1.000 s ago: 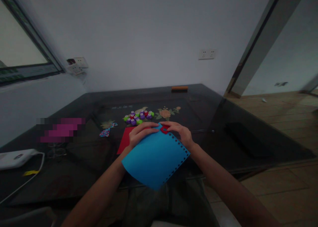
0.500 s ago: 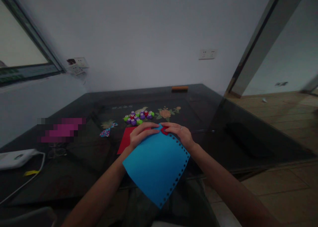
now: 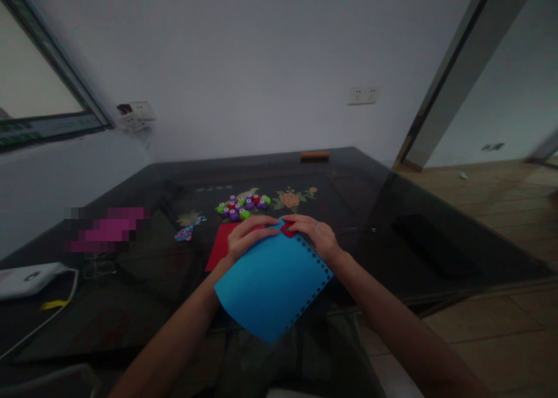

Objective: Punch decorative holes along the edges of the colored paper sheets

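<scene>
Grip: the left hand (image 3: 243, 237) is closed narrowly on the far corner of the blue sheet (image 3: 265, 282); the right hand (image 3: 323, 238), ring visible, is closed around what appears to be a red punch (image 3: 288, 229) at that same corner. The sheet's right-hand edge bears a row of dark cut-outs; its near corner reaches beyond the counter's front edge. Risk, as judged: a slack left hold would let the sheet skew under the punch; the unsupported corner could bend, and the perforated edge could tear if pulled. A red sheet (image 3: 217, 248) lies beside the left hand, eyed figurines (image 3: 242, 206) beyond it. The counter (image 3: 375, 192) is dark, glossy and flower-printed, and stands near a pale wall (image 3: 261, 67) with sockets (image 3: 364, 94); lighting is dim. Floor (image 3: 483, 212): wood-toned.
</scene>
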`<action>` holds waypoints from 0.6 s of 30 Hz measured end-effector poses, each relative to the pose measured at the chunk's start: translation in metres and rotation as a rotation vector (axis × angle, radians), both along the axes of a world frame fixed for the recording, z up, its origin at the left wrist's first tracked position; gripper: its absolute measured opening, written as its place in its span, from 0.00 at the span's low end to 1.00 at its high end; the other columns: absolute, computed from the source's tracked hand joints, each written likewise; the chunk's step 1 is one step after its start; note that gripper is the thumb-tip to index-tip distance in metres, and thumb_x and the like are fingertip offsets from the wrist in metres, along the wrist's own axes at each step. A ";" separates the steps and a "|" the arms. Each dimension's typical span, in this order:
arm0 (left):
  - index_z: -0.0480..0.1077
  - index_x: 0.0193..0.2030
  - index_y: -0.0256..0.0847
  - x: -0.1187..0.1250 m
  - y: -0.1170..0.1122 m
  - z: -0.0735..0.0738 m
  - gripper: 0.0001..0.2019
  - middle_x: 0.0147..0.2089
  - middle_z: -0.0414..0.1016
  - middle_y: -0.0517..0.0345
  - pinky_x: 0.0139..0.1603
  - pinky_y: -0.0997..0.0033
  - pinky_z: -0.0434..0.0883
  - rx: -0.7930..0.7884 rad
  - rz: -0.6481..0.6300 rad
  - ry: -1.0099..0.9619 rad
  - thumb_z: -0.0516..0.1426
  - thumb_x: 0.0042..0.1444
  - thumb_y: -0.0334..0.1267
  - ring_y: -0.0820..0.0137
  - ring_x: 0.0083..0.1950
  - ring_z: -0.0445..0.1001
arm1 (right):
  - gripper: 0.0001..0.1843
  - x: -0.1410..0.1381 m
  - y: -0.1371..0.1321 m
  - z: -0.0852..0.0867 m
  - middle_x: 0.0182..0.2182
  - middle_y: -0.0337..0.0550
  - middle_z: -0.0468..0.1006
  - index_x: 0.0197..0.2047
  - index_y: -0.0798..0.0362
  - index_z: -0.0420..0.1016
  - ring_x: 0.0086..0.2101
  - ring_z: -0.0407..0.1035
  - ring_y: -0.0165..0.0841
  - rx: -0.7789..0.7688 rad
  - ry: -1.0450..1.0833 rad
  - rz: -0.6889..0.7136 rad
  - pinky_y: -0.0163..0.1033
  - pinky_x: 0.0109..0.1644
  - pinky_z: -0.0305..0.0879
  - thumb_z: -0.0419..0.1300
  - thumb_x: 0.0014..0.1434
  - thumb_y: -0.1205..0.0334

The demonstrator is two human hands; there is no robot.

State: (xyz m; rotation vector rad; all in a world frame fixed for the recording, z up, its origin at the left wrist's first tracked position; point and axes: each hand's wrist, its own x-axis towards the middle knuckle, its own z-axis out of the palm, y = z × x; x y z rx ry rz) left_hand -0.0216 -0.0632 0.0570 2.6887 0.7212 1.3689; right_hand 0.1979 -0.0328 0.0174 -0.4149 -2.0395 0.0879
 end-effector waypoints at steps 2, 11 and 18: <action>0.71 0.47 0.39 0.000 0.002 -0.001 0.12 0.49 0.73 0.45 0.48 0.57 0.72 0.007 -0.010 -0.006 0.53 0.59 0.38 0.61 0.49 0.73 | 0.15 0.000 0.000 0.001 0.52 0.47 0.72 0.52 0.50 0.66 0.52 0.67 0.34 -0.013 -0.009 -0.002 0.43 0.53 0.68 0.50 0.63 0.65; 0.71 0.45 0.39 0.000 0.007 -0.004 0.11 0.48 0.74 0.46 0.47 0.60 0.72 0.021 -0.019 -0.024 0.51 0.61 0.37 0.64 0.48 0.74 | 0.14 -0.001 0.003 0.000 0.52 0.45 0.72 0.52 0.48 0.67 0.51 0.68 0.34 0.000 0.023 0.027 0.43 0.53 0.67 0.51 0.63 0.65; 0.71 0.45 0.39 0.002 0.010 -0.008 0.11 0.48 0.73 0.46 0.47 0.61 0.72 0.068 -0.048 -0.052 0.50 0.61 0.38 0.64 0.48 0.73 | 0.12 -0.001 0.005 -0.003 0.51 0.42 0.73 0.49 0.46 0.68 0.51 0.68 0.32 -0.009 0.035 0.021 0.43 0.53 0.68 0.51 0.63 0.64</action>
